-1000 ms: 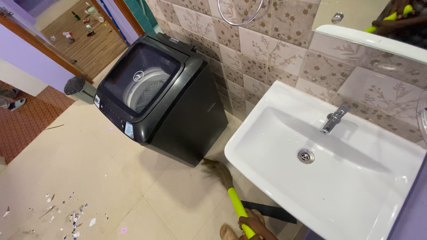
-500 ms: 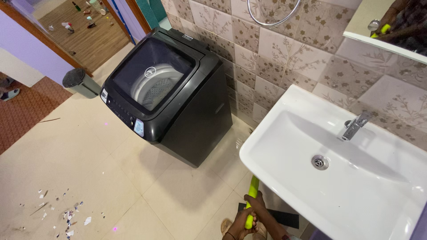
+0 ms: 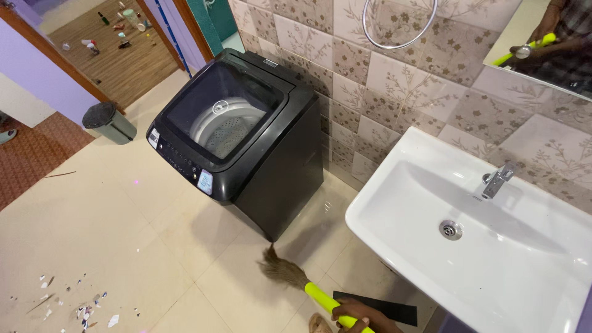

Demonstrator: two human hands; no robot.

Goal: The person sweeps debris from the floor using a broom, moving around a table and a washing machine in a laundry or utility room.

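Yellow-green, the broom's handle (image 3: 327, 301) sits wrapped in the fingers of one hand (image 3: 361, 313) at the bottom edge (which hand is unclear), so low, short strokes would best draw its brown bristles (image 3: 280, 271), near the washing machine (image 3: 240, 139), toward the scattered debris (image 3: 74, 302).

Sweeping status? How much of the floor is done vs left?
Done: the tiles around the washing machine look free of debris.
In hand: one hand, side unclear, has its grip on the yellow-green handle of the broom, bristles on the floor between the machine and the sink. A dark flat dustpan lies beside it.
Left: a scatter of small scraps at the lower left is not yet gathered.
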